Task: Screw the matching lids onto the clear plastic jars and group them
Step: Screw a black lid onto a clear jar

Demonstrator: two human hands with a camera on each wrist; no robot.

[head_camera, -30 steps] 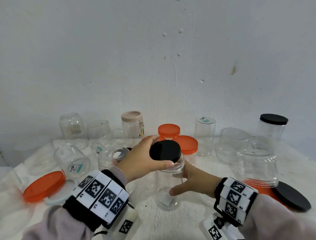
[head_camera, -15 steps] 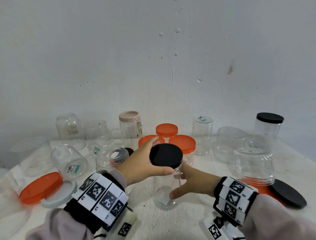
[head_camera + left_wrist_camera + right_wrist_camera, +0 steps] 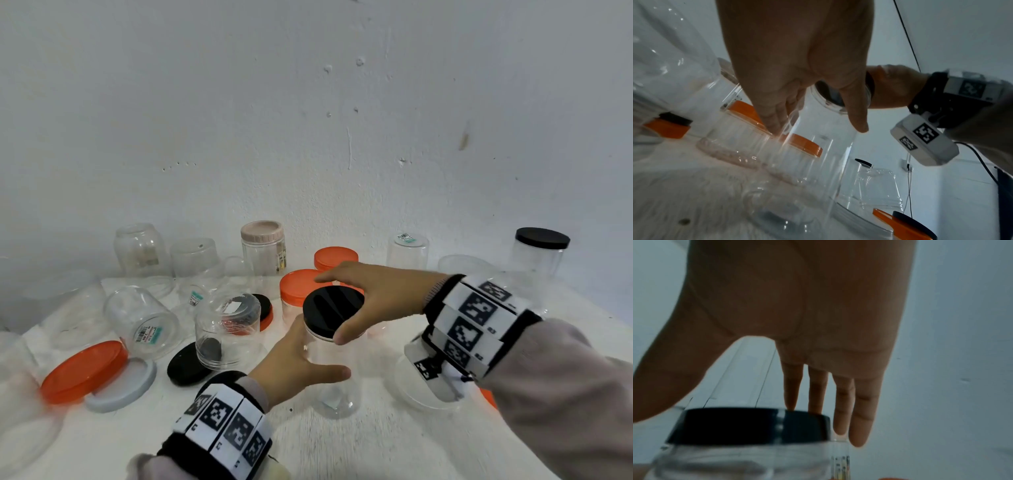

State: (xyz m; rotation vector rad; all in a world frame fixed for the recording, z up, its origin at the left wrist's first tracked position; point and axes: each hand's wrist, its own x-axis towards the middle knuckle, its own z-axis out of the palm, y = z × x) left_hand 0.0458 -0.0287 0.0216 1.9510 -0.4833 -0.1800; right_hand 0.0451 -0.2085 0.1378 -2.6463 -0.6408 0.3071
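Black lid (image 3: 333, 311) sits on the upright clear jar (image 3: 334, 370), mid-table (image 3: 376, 445). Right hand (image 3: 380, 294) arches over the lid, thumb at its near rim, fingers (image 3: 816, 395) curled down behind the far rim. Left hand (image 3: 294, 366) wraps the jar wall below the lid, thumb across the front, fingers (image 3: 774, 116) round the far side.
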